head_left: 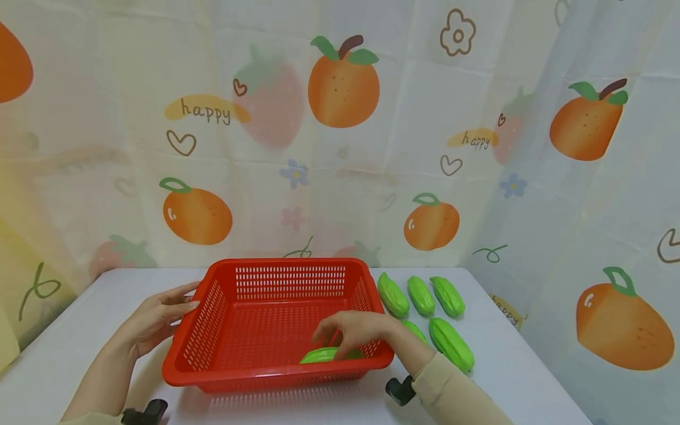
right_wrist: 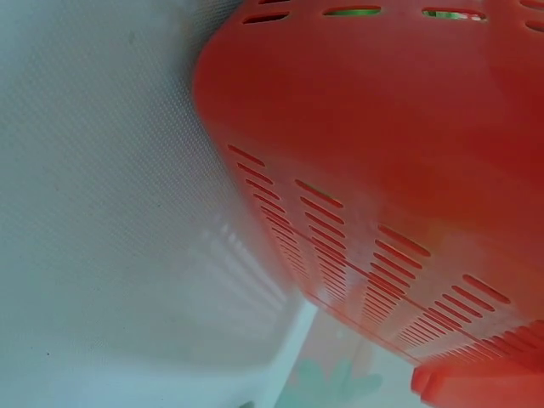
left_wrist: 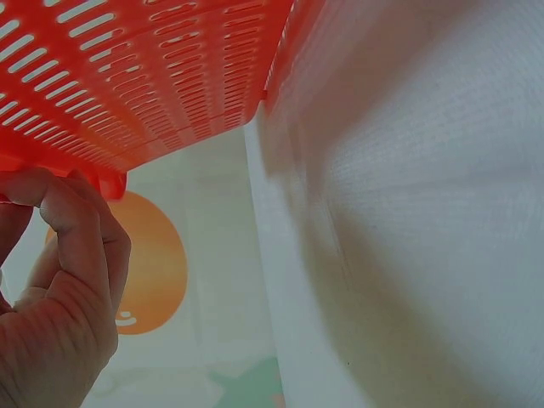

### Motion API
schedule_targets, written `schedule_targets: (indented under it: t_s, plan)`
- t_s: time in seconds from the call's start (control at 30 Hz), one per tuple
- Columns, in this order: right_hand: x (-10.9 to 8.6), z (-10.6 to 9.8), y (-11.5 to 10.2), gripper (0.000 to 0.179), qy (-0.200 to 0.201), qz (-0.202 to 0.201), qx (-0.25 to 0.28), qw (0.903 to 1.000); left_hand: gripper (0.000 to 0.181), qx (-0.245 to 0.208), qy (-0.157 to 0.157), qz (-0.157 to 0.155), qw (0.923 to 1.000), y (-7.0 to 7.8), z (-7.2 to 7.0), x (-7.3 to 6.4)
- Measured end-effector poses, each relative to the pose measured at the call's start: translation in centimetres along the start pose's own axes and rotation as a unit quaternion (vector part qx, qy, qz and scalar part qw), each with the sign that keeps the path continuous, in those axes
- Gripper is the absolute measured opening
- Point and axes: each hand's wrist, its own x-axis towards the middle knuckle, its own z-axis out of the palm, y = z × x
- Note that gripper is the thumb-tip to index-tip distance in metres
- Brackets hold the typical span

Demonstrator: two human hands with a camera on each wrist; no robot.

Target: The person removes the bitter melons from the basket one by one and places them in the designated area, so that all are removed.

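Note:
A red plastic basket (head_left: 255,375) with slotted walls stands on the white table. My left hand (head_left: 159,319) grips its left rim; in the left wrist view the curled fingers (left_wrist: 81,229) meet the rim's underside. My right hand (head_left: 358,330) reaches over the basket's right wall, thumb and fingers bent around a bright green ridged gourd (head_left: 319,355) inside, near the front wall. That wall hides the gourd's lower part. From the right wrist only the basket's outer side (right_wrist: 374,153) shows, with specks of green through its slots; the hand is hidden there.
Several more green gourds lie right of the basket, among them a large one (head_left: 451,345) in front and one (head_left: 393,295) by the basket's back right corner. My right forearm partly covers another gourd (head_left: 414,332). A fruit-printed curtain (head_left: 340,177) hangs behind the table (head_left: 510,366).

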Motion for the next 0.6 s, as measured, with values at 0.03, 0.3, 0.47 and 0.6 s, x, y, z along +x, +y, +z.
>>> schedule_targets:
  t_s: [0.03,0.3,0.47,0.6]
  plan:
    - [-0.02,0.01,-0.02,0.042,-0.002,-0.001,-0.002,1.0000,0.070,0.002,0.000,0.000,1.0000,0.00,0.01,0.00]
    - [-0.10,0.14,-0.05,0.043,0.000,0.010,-0.026,0.9996,0.070,-0.002,0.003,-0.005,1.0000,-0.01,0.06,-0.03]
    - [-0.06,0.26,-0.15,0.043,0.005,0.015,-0.045,0.9989,0.067,-0.009,-0.001,0.001,1.0000,-0.04,0.02,-0.10]
    - [-0.07,0.29,-0.23,0.043,0.007,0.019,-0.052,0.9984,0.065,-0.008,-0.001,0.002,1.0000,-0.05,0.01,-0.10]
